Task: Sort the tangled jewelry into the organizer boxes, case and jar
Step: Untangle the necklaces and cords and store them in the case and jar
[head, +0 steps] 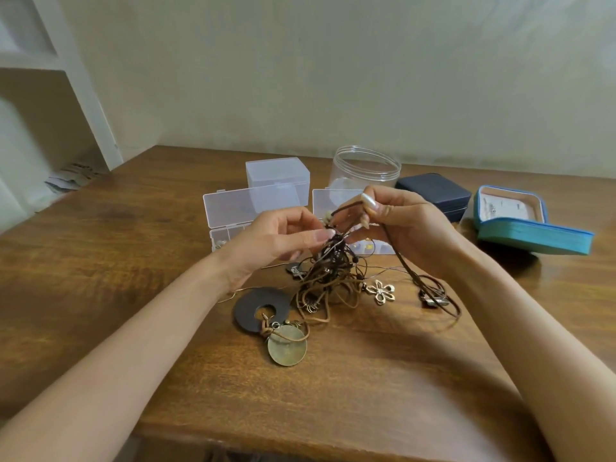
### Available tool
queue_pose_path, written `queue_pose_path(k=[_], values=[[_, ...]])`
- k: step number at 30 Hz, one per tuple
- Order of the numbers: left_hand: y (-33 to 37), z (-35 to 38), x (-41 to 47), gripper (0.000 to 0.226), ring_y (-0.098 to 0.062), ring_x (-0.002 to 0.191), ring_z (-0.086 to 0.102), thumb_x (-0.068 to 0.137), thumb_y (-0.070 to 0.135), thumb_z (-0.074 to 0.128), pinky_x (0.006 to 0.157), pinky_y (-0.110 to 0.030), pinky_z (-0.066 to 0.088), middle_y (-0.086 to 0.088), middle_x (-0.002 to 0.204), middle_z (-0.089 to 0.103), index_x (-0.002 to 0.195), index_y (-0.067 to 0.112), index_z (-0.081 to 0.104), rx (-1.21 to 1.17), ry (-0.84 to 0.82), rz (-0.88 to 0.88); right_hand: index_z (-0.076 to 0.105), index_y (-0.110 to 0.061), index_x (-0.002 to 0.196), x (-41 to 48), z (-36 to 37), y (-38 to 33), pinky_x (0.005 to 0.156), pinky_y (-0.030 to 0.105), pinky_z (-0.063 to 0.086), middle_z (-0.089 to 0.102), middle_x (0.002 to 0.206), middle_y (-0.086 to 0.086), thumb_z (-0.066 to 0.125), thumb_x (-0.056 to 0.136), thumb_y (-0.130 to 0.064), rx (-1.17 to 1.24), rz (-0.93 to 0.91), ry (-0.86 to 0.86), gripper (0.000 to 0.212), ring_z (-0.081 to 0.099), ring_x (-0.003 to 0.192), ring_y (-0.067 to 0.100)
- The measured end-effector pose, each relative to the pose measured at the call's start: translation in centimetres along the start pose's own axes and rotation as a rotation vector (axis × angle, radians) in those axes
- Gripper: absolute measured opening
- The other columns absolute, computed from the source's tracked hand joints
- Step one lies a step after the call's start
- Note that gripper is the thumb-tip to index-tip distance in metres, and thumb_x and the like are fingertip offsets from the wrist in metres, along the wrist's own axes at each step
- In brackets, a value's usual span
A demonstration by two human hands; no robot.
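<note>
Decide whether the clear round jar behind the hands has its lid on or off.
Off. The jar stands upright, its rim bare and open, with no lid on top.

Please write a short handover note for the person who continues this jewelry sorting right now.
Left hand pinches the top of the tangle of brown cord necklaces; right hand pinches a cord loop pulled from it.
Its dark round disc pendant, bronze round pendant and metal flower pendant lie on the brown wooden table.
Behind: two open clear plastic organizer boxes, clear round jar, closed dark blue case.
Done: a few small pieces sit in the boxes. Left: untangle and sort all necklaces.
</note>
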State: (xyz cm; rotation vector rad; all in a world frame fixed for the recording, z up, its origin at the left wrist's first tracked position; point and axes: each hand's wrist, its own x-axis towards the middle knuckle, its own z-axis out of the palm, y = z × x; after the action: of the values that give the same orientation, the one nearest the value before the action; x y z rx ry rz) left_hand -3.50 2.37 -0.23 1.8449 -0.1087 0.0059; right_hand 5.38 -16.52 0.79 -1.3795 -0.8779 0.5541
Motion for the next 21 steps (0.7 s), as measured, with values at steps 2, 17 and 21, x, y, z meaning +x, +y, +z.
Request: queue_pose_path(k=[2,17,21], values=[[0.5,-0.2,0.3,0.029,-0.006,0.068,0.049,0.067,0.037,0.069,0.056,-0.016,0.035,0.006,0.077,0.062,0.089,0.019,0.065,0.069,-0.024,-0.022,0.054,0.004,0.079,-0.1,-0.1,0.0,0.08,0.029,0.054,0.071,0.096,0.011,0.045,0.088,-0.013,-0.019,-0.005,0.004,0.021,0.067,0.095,0.026],[0.7,0.3,0.4,0.038,-0.008,0.033,0.04,0.076,0.038,0.059,0.039,-0.015,0.03,0.003,0.041,0.05,0.104,0.012,0.06,0.123,-0.046,-0.015,0.062,-0.002,0.076,-0.4,0.1,-0.2,0.099,0.037,0.046,0.061,0.127,0.002,0.059,0.082,-0.025,-0.12,-0.114,0.134,0.024,0.056,0.12,0.013],[0.6,-0.3,0.1,0.018,-0.004,0.049,0.048,0.089,0.019,0.057,0.045,-0.014,0.032,0.008,0.055,0.055,0.106,0.017,0.063,0.176,-0.198,-0.009,0.069,-0.013,0.072,-0.3,0.4,0.1,0.095,0.033,0.048,0.061,0.13,0.006,0.058,0.086,-0.022,-0.06,-0.126,0.1,0.02,0.055,0.123,0.018]])
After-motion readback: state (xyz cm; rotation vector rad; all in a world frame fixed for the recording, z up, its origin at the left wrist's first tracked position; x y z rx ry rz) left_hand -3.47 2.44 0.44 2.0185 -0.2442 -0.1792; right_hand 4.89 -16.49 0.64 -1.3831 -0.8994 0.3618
